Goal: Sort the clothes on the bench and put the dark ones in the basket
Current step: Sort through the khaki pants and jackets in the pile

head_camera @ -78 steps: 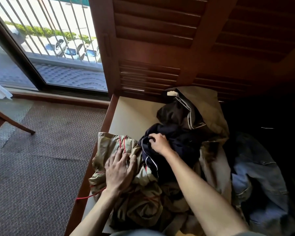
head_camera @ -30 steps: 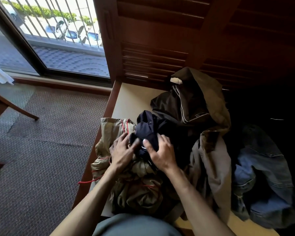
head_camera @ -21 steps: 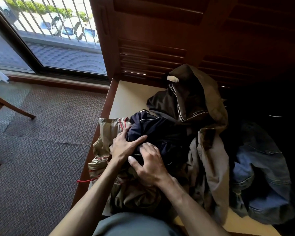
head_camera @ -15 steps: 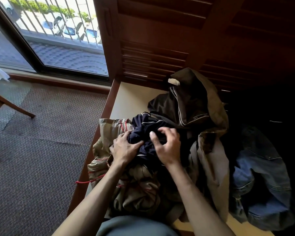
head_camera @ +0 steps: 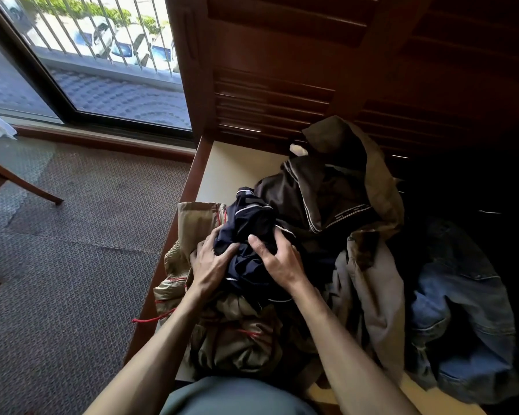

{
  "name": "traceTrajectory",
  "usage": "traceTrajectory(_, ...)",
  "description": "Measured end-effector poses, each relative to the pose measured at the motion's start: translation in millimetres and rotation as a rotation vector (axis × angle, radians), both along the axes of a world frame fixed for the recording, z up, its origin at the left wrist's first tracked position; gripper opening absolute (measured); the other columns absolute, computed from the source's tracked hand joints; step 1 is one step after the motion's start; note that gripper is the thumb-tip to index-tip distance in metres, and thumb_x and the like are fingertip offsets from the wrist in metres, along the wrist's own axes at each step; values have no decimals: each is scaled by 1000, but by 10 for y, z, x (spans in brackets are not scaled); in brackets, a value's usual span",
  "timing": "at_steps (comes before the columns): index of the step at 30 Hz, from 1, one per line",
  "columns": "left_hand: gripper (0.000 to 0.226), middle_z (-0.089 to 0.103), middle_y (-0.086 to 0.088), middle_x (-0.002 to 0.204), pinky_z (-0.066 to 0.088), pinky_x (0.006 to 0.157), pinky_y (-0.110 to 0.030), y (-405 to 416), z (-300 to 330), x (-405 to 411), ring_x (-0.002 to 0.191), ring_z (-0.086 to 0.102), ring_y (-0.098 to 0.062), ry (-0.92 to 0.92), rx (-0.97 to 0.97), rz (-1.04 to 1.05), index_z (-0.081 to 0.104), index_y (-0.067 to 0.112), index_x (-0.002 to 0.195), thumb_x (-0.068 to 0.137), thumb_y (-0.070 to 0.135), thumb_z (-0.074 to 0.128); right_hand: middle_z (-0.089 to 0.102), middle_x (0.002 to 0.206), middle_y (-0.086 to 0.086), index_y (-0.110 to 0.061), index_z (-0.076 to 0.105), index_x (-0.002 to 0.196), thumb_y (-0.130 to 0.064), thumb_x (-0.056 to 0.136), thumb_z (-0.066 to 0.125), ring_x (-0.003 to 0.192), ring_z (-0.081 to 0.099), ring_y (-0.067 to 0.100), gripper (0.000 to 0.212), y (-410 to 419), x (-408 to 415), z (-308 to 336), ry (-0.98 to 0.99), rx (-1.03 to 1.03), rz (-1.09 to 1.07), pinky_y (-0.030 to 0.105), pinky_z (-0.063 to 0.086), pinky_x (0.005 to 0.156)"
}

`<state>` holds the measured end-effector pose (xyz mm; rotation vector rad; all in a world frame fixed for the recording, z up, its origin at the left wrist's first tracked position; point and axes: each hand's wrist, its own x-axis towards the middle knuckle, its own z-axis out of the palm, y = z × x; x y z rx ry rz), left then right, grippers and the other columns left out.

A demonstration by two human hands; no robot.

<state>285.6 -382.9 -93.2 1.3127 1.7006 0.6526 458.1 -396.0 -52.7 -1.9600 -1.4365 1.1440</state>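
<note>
Both hands, left hand (head_camera: 209, 262) and right hand (head_camera: 277, 260), had closed grip on navy garment (head_camera: 246, 232) mid-frame, bunching it off khaki clothes (head_camera: 192, 223); basket unseen.

Bare bench top (head_camera: 237, 169) lies open at the far left corner. Heaped jackets (head_camera: 336, 199) and jeans (head_camera: 462, 310) crowd the rest; the louvred wooden wall (head_camera: 282, 94) closes the back.

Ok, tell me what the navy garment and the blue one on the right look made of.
Navy garment: thin, smooth synthetic, probably; it bunches in soft folds with pale piping. Blue garment: denim by the look, faded, with heavy stitched seams.
</note>
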Motion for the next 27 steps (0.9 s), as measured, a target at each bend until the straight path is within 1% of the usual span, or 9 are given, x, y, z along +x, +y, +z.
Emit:
traceTrajectory(3,78,58,1,141,23,115,-43,-31,6,-87,131,43,-23,-102,17,-28,39,50,141,67,72,41,64,129,9,-27,54,134,-78,76,47,121,56,32,78,-182,-127,170,-139,115,78,43,45,103)
traceTrajectory(6,76,54,1,143,21,117,-40,-61,4,-115,136,39,-20,-95,-18,-79,30,55,139,67,68,49,51,139,6,-27,36,150,-90,69,43,126,45,30,103,-378,-209,211,-254,159,168,46,38,108)
traceTrajectory(9,78,52,10,146,21,121,-42,-58,-33,-186,140,38,-14,-91,-82,-214,41,50,140,68,77,53,29,153,8,-43,11,155,-97,63,41,138,30,29,111,-442,-222,65,-314,110,237,48,33,114)
traceTrajectory(13,55,55,17,144,34,120,-41,-212,91,-424,136,45,4,-404,-24,-103,55,42,135,88,69,52,20,160,6,-49,20,152,-96,63,46,144,29,30,103,-392,-176,-98,-301,78,218,49,34,115)
traceTrajectory(17,113,7,16,165,4,123,-48,-866,-24,-584,150,11,-3,302,106,-314,8,47,156,62,99,41,35,151,10,-45,32,150,-96,62,45,138,38,30,102,-393,-220,-212,-285,67,205,43,38,113)
traceTrajectory(18,124,2,13,167,9,122,-49,-981,-92,-592,151,12,-8,381,101,-337,1,47,157,55,101,45,41,145,11,-43,35,148,-95,63,47,134,42,31,100,-391,-244,-236,-304,73,198,43,39,111)
traceTrajectory(22,133,44,-4,146,46,96,-49,-959,-162,-499,121,50,-30,488,151,-211,18,36,158,47,93,63,54,126,20,-27,51,140,-67,72,72,119,53,38,82,-312,-258,-341,-300,130,138,41,47,100)
traceTrajectory(24,123,54,-9,115,51,82,-46,-937,-154,-477,101,56,-34,422,162,-128,29,30,155,51,83,67,65,114,20,-22,56,135,-52,73,80,107,63,38,74,-273,-250,-357,-272,137,94,39,51,88)
traceTrajectory(27,106,61,-10,110,52,76,-40,-885,-124,-515,98,64,-35,286,93,-97,37,29,147,55,73,67,76,94,8,-19,64,116,-43,71,84,93,71,28,55,-227,-210,-276,-198,173,22,35,55,77)
